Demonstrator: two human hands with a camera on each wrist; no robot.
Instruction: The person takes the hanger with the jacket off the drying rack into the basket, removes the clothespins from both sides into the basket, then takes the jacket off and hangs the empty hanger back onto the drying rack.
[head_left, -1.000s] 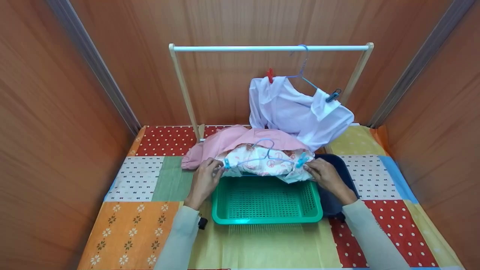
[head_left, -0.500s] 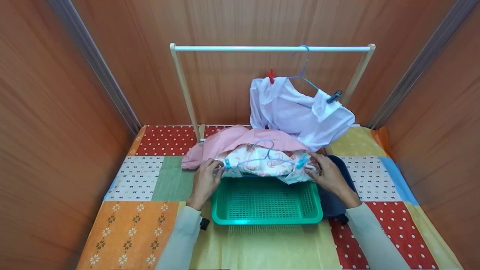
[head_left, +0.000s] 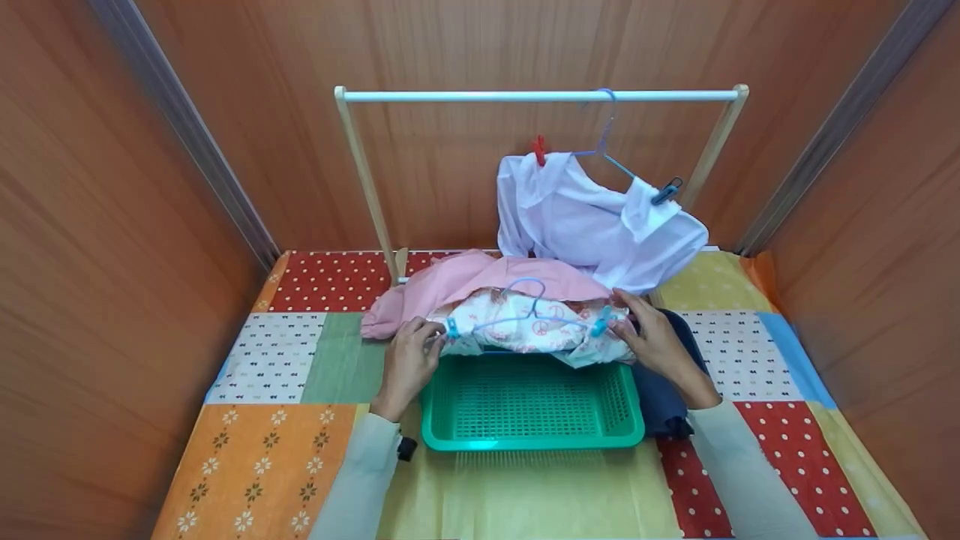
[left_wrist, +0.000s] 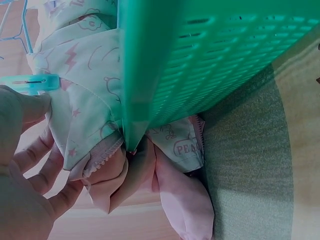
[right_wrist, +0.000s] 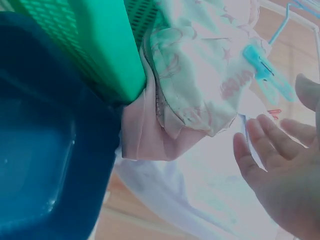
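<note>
1. The jacket point(head_left: 487, 304) lies across the far rim of the basket point(head_left: 532, 445), which apparently props it.
2. The left clip point(head_left: 452, 328) and right clip point(head_left: 601, 322) fix cloth to the hanger point(head_left: 534, 310), presumably against slipping.
3. The left hand point(head_left: 409, 361) pinches the jacket's edge beside its clip, likely for steadiness.
4. The right hand point(head_left: 660, 341), fingers extended and holding nothing, is just beside the right clip.
</note>
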